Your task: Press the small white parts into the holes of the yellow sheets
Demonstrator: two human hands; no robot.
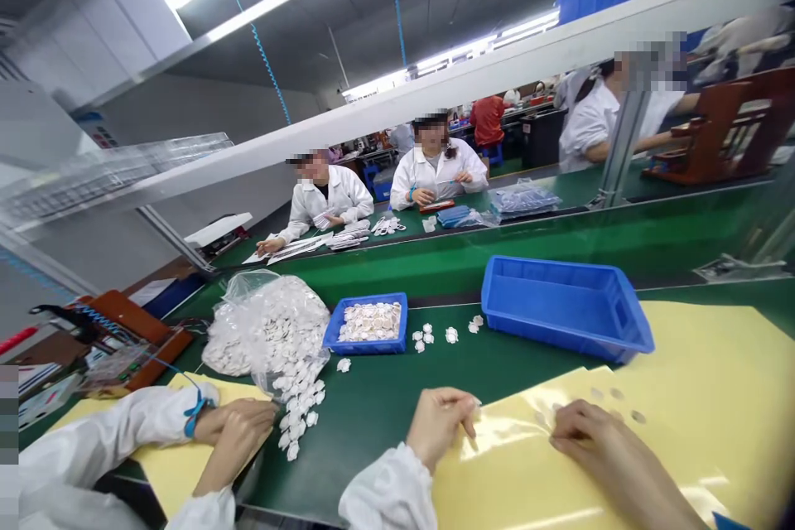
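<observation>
My left hand [440,426] is closed in a pinch above the left part of a glossy yellow sheet [527,480]. A tiny pale bit shows at its fingertips, too small to name. Bent over the same sheet, my right hand [605,451] has thumb and index finger pressed together at its surface. What those fingers hold, if anything, is hidden. Several small round greyish discs [638,416] lie on the yellow sheet just beyond my right hand. Small white scalloped pieces [451,335] rest on the green table [366,431] beyond my left hand.
A blue bin [559,269] stands behind the sheets. A smaller blue tray [329,339] holds white pieces, beside a plastic bag [248,286] spilling more. A co-worker's hands [239,431] work close on the left. Other people [435,170] sit across the green divider [385,265].
</observation>
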